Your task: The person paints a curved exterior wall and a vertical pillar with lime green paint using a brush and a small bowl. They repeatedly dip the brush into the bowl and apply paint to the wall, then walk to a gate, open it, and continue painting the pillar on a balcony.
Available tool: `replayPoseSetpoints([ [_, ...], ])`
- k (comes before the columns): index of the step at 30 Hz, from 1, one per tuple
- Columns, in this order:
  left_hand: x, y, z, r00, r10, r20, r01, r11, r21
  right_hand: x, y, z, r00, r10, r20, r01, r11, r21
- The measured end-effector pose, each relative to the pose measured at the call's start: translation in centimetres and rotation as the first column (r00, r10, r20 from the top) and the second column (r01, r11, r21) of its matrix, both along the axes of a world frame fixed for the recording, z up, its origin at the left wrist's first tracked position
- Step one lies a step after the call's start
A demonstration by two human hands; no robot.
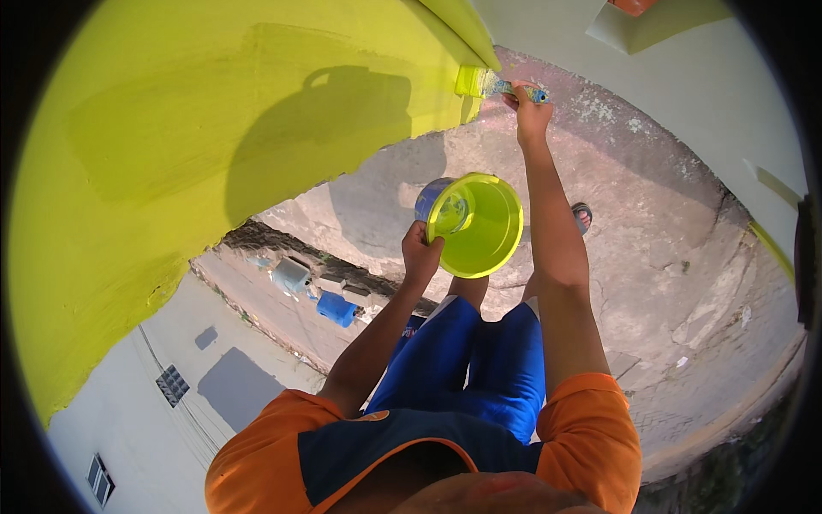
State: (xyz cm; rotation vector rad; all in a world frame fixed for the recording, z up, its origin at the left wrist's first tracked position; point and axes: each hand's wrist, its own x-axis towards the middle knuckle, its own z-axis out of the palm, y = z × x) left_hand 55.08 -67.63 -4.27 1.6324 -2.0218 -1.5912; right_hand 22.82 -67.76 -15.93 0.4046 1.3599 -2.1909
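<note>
This is outdoors, right beside a building. A big yellow-green wall (128,163) stands on the left, and sunlight makes a dark shadow (317,141) on it. The ground (651,283) is rough and worn. Also on the left is a white wall (154,445) with a small window (100,480), and a blue container (336,309) down low.
</note>
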Motion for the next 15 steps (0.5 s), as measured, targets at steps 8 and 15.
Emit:
replayPoseSetpoints([
  [8, 0.0, 0.8, 0.9, 0.997, 0.055, -0.050, -0.053, 0.998, 0.043, -4.1, 1.5, 23.8, 0.959, 0.004, -0.282, -0.095, 0.946, -0.311],
  [15, -0.5, 1.0, 0.7, 0.996, 0.017, -0.084, -0.021, 0.999, -0.047, -4.6, 0.6, 23.3, 0.984, -0.064, -0.165, -0.028, 0.865, -0.502],
])
